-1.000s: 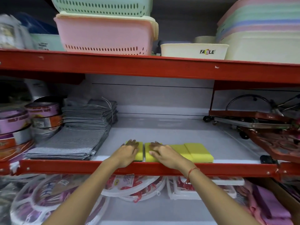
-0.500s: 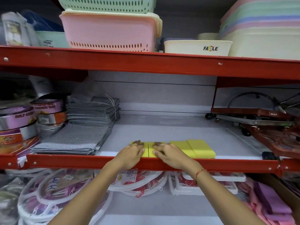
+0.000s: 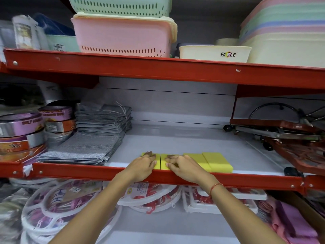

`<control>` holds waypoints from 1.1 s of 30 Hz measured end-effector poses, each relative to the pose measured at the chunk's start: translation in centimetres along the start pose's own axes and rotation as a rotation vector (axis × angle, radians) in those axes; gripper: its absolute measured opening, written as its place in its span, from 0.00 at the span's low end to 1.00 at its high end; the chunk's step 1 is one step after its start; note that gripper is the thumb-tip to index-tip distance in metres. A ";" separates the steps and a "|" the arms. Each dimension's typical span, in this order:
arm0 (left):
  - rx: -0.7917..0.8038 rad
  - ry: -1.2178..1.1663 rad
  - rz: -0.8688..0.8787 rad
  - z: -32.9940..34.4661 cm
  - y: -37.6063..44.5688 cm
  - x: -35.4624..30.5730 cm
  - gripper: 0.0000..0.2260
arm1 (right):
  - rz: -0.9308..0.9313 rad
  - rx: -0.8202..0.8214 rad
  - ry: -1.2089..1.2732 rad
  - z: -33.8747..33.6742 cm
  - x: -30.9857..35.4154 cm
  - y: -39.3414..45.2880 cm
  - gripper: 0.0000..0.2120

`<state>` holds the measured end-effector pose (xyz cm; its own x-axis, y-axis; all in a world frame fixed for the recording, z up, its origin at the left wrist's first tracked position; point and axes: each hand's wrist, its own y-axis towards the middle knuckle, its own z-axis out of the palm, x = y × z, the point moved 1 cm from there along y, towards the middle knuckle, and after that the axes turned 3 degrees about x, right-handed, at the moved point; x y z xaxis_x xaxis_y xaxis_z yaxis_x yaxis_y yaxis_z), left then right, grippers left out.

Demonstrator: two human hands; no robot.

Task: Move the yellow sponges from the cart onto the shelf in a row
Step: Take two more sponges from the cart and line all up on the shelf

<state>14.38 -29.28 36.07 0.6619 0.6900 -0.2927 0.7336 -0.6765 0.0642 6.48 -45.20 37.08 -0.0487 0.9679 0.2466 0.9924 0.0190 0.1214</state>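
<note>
Resting on the shelf (image 3: 175, 143), four yellow sponges (image 3: 217, 162) form a row; left hand (image 3: 142, 167) and right hand (image 3: 184, 167) press flat, fingers loosely spread, on the two leftmost. Cart unseen; remaining sponges unknowable.

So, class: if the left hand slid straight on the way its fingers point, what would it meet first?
Bare shelf, probably: the left hand rests on a yellow sponge, and nothing shows beyond until the back wall.

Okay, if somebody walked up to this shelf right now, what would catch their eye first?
Probably the row of yellow sponges along the front edge of the white middle shelf, with the left hand and right hand pressed flat on the two leftmost ones. Next, the pink basket on the red-framed shelf above, and the grey cloths stacked to the left.
</note>
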 end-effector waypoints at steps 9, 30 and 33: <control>-0.030 -0.042 0.024 -0.5 0.3 -1.3 0.24 | 0.103 -0.075 0.089 -3.2 -2.3 -1.1 0.19; 0.040 0.016 0.144 1.2 1.7 -2.7 0.22 | 0.105 0.040 -0.076 -2.3 -4.1 -2.8 0.21; 0.061 0.009 0.134 1.0 1.9 -2.9 0.22 | 0.112 0.036 -0.040 -2.5 -4.2 -2.7 0.20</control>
<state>13.74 -32.80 36.10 0.7547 0.5948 -0.2768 0.6283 -0.7768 0.0436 3.73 -49.91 38.08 0.0670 0.9735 0.2185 0.9948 -0.0820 0.0603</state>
